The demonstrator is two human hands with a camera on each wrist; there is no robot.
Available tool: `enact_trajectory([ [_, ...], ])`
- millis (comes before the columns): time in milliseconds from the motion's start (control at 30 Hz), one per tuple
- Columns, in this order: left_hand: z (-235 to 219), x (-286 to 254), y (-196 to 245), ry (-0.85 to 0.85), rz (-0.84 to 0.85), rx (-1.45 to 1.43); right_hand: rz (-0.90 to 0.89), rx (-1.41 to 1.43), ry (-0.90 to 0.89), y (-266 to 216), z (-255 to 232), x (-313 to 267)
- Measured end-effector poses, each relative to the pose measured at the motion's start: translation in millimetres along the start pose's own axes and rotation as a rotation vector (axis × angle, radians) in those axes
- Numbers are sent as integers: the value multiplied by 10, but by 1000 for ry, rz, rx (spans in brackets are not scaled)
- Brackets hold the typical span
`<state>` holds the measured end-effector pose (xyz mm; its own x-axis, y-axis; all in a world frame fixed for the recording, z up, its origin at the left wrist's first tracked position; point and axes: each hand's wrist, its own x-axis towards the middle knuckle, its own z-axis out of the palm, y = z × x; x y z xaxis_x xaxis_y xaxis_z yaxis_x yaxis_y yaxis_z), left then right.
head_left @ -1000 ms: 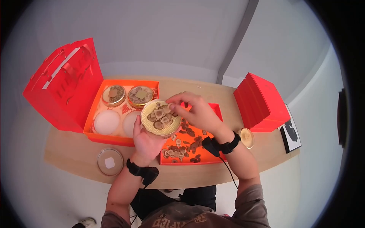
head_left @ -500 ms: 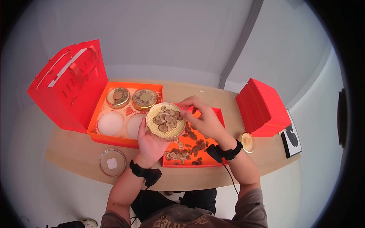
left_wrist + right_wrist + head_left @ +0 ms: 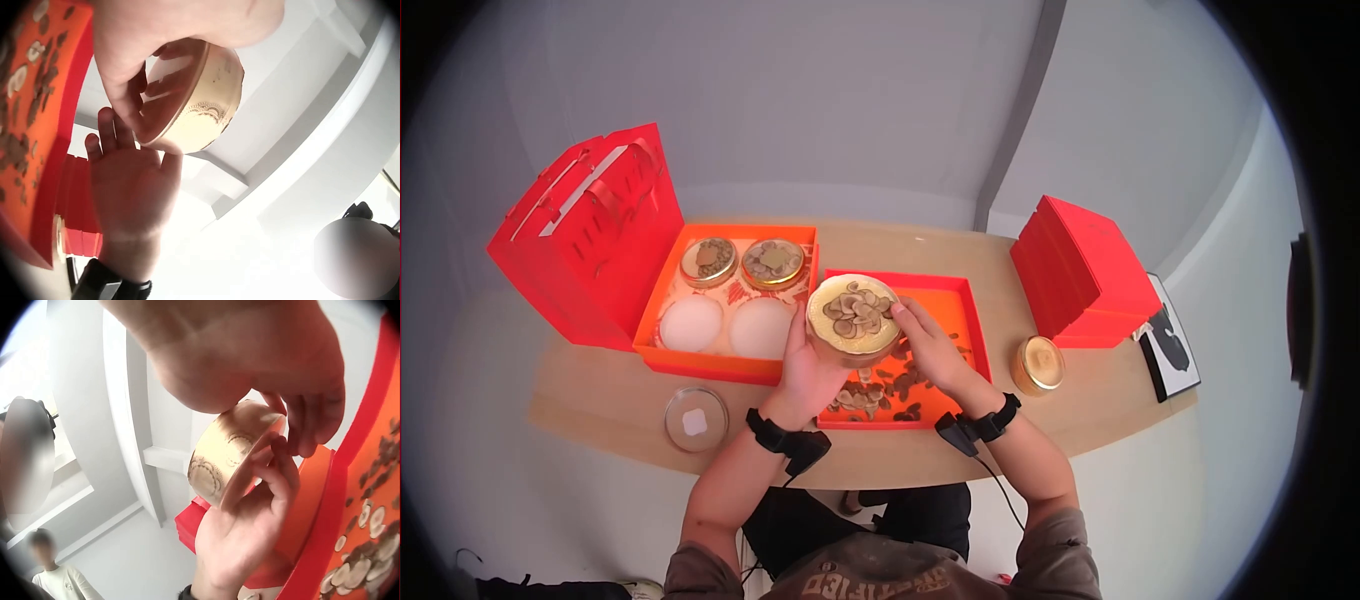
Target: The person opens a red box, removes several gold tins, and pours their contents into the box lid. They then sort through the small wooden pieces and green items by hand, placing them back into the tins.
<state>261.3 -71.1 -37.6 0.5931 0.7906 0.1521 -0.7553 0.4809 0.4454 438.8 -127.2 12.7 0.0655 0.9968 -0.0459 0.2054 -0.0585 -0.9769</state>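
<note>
A round gold-patterned container [image 3: 830, 337] rests in the left hand [image 3: 810, 371], whose fingers curl under its base. Brown-edged dried slices [image 3: 860, 311] are heaped on its pale top. The right hand [image 3: 935, 350] touches the container's right edge, thumb near the slices. In the left wrist view, the right hand [image 3: 134, 194] has its fingers extended beside the tilted-looking container [image 3: 203, 115]. From the right wrist, the left hand [image 3: 240, 534] is seen supporting the container [image 3: 222, 456] from below. Scattered slices [image 3: 860, 398] lie in an orange-red tray [image 3: 945, 300] beneath.
Left, an orange box [image 3: 660, 361] holds two jars of dried pieces and two white discs, beside a red bag [image 3: 600, 240]. A round lid [image 3: 696, 419] lies in front. Right are a gold-rimmed jar [image 3: 1038, 365], a red box [image 3: 1080, 270] and a framed picture [image 3: 1175, 345].
The container has moved right and slightly down in the head view, with the left hand. The right hand has shifted from above the slices to the container's right side, lower than before.
</note>
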Motion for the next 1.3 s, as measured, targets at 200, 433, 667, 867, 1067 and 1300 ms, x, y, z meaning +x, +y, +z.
enact_trajectory([
  [200,119,-37,-201,45,-74,87,80,180,87,317,-179,-129],
  [433,-67,-311,-255,323,-1,643,-39,392,276,527,-559,-318],
  [667,-395,-457,-312,174,212,1326,-6,346,360,875,-833,-391],
  [867,-362,-565,-412,-90,431,1938,-25,347,404,977,-769,-476],
  [1067,-368,-593,-468,-118,376,2036,-91,354,372,1114,-747,-495],
  [1300,-348,-540,-357,-179,214,1981,-79,351,361,1143,-748,-466],
])
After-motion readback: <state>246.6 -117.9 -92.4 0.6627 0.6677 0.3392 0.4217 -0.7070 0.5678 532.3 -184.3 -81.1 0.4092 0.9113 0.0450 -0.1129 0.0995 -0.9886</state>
